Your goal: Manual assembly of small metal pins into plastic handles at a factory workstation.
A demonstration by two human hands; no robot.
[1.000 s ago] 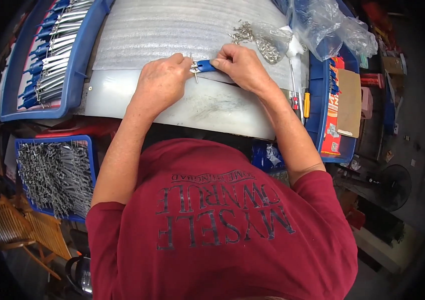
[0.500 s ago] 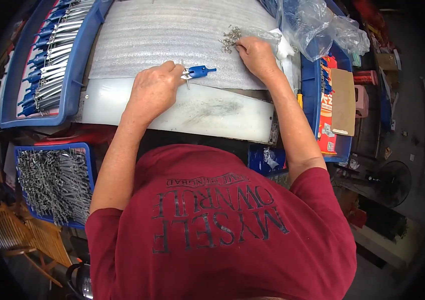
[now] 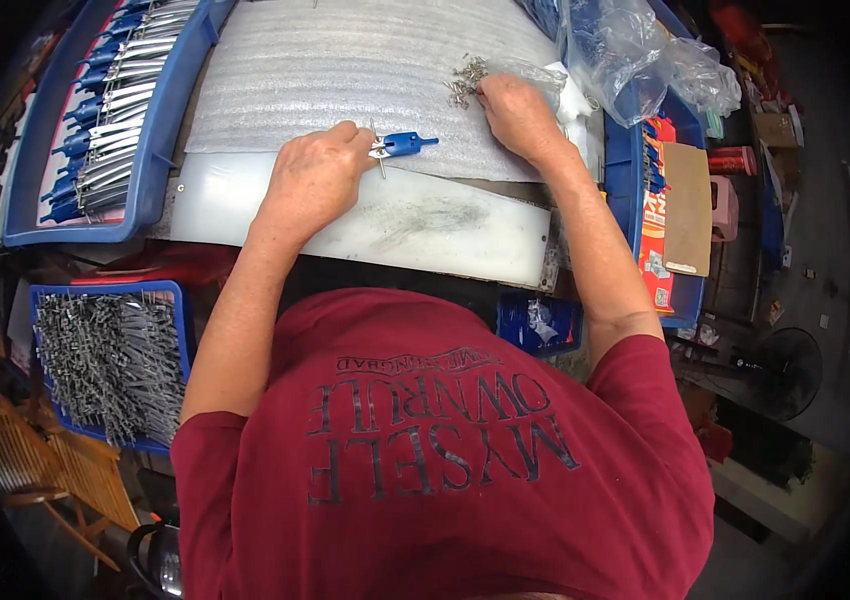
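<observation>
My left hand (image 3: 317, 178) is closed round the legs of a drawing compass (image 3: 404, 144), just above the near edge of the foam sheet. Its blue head and thin handle point right, and a slim metal crossbar stands out beside my fingers; the legs are hidden in my grip. At the far right of the sheet, my right hand (image 3: 519, 112) has its fingers pinched together against a small pile of shiny metal parts (image 3: 464, 86), perhaps screws. Whatever is between those fingertips is too small to make out.
White foam sheet (image 3: 345, 70) covers the table behind a smudged white board (image 3: 425, 225). A blue tray (image 3: 153, 150) of compasses stands left, above a blue basket (image 3: 185, 330) of grey metal parts. On the right are clear plastic bags (image 3: 620, 50) and another blue bin (image 3: 685, 312).
Both hands keep nearly the same places and grips. The view has shifted slightly, and my right fingers remain at the pile of metal parts.
</observation>
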